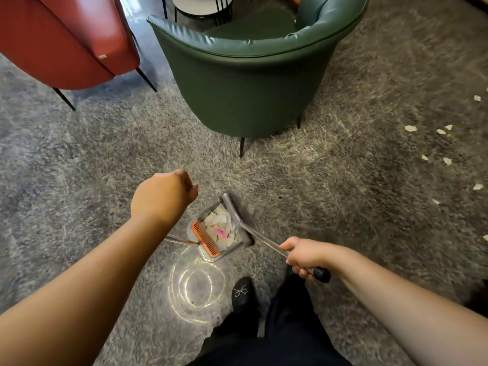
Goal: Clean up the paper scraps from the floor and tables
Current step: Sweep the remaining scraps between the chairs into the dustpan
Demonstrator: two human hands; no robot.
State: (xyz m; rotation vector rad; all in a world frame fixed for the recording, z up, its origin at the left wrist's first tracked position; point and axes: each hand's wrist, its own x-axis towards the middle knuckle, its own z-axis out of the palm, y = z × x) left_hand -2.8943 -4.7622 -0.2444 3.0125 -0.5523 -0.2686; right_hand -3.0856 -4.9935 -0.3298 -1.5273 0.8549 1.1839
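A metal dustpan (pixel 208 256) with an orange comb edge (pixel 206 238) stands on the grey floor, full of white paper scraps (pixel 220 220) and one pink scrap (pixel 220 232). Its thin handle (pixel 182 240) runs up behind my left wrist. My left hand (pixel 163 198) is curled into a fist above it, so the grip itself is hidden. My right hand (pixel 303 256) grips the broom handle (pixel 266 241) near its black end cap. The grey broom head (pixel 233 213) lies along the pan's mouth. Several loose white scraps (pixel 411 128) lie on the floor at the far right.
A green armchair (pixel 250 83) stands just beyond the dustpan, its thin legs on the floor. A red armchair (pixel 68 40) is at the back left and a small round table (pixel 202 3) behind them. My black shoe (pixel 241 291) is below the pan.
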